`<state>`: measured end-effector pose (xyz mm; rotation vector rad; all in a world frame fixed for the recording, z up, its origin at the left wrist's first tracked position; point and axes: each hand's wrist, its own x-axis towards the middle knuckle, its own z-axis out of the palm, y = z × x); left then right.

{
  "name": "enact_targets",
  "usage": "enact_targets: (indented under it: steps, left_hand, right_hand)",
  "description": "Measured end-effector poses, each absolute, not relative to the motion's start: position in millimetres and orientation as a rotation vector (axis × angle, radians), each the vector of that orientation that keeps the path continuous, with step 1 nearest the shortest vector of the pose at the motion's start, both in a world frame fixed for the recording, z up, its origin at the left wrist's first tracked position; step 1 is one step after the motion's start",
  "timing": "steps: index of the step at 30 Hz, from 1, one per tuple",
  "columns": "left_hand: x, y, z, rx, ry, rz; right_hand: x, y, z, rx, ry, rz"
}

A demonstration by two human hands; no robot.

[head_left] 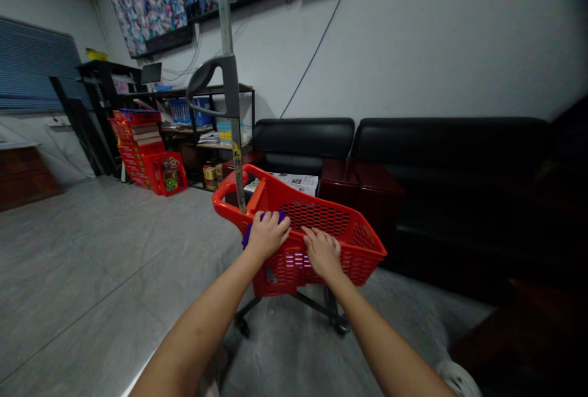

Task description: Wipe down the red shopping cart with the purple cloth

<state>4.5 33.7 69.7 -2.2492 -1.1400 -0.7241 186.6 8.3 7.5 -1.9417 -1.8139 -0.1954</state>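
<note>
A small red plastic shopping cart (316,262) with a perforated basket stands in front of me on dark legs with wheels. My left hand (269,234) is closed on a purple cloth (247,239) and presses it against the near rim of the basket, close to the handle end. Farther right along that rim, my right hand (323,252) grips the edge, its fingers over the top. A metal pole (236,152) with a grey loop handle (227,87) rises at the cart's handle end.
Black sofas (303,136) with dark wooden arms line the wall behind the cart; newspapers (294,182) lie there. Stacked red boxes (142,152) and a cluttered shelf (215,139) stand at the left. Screens (149,5) hang above. Grey floor (114,250) surrounds the cart.
</note>
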Motion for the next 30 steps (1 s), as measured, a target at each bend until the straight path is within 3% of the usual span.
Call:
enact_targets:
  steps: [8,17,30]
  left_hand:
    - [7,37,68,-2.075,-1.363,-0.903]
    - [14,43,58,-2.245,-1.196,-0.785]
    - [24,47,44,-2.161,-1.364,-0.893]
  right_hand:
    - [185,9,-7,-1.942,-1.822,-0.279]
    - [194,-5,-10,-1.832,-1.972,-0.318]
    - [184,-9,-10,-1.816,-1.994,-0.247]
